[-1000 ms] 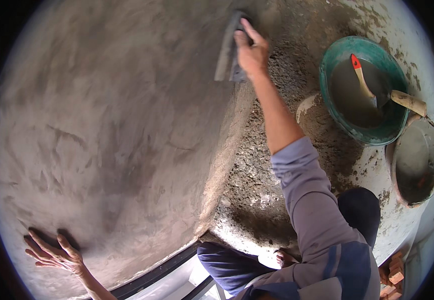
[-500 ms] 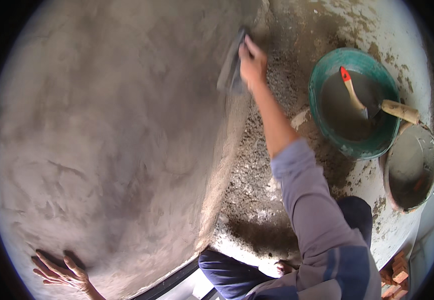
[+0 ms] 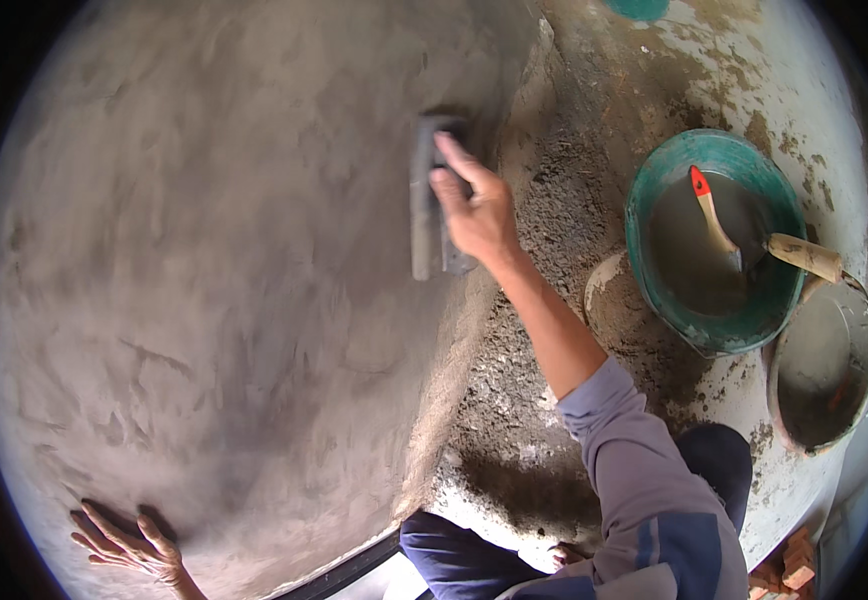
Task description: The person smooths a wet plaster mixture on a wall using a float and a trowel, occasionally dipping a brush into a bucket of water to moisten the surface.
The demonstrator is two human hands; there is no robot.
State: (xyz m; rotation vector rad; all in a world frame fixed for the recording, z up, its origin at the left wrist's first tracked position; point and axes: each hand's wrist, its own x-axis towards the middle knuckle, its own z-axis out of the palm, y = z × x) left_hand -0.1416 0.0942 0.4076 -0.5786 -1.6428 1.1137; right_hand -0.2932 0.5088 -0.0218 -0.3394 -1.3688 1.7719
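My right hand (image 3: 476, 205) is closed round the handle of a plastering trowel (image 3: 422, 225), whose long flat blade lies against the grey plastered wall (image 3: 234, 240) close to its right edge. Motion smears the trowel slightly. At the lower left, my left hand (image 3: 134, 548) rests on the same plaster, fingers spread and holding nothing. Off to the right stands a green tub (image 3: 644, 270) of grey wet mix. A brush (image 3: 711, 210) with a red-tipped wooden handle leans in it, and a wooden-handled tool (image 3: 804, 257) lies across its rim.
A second bucket (image 3: 822, 350) with grey mix stands beside the tub. Rough mortar crumbs (image 3: 524, 370) cover the strip along the wall's foot. My bent leg (image 3: 459, 555) is near the dark frame edge (image 3: 344, 575). Red bricks (image 3: 797, 562) are stacked at the lower right.
My right hand has drawn the trowel toward me and a little left along the wall. My left hand stays spread on the plaster. The view has shifted slightly.
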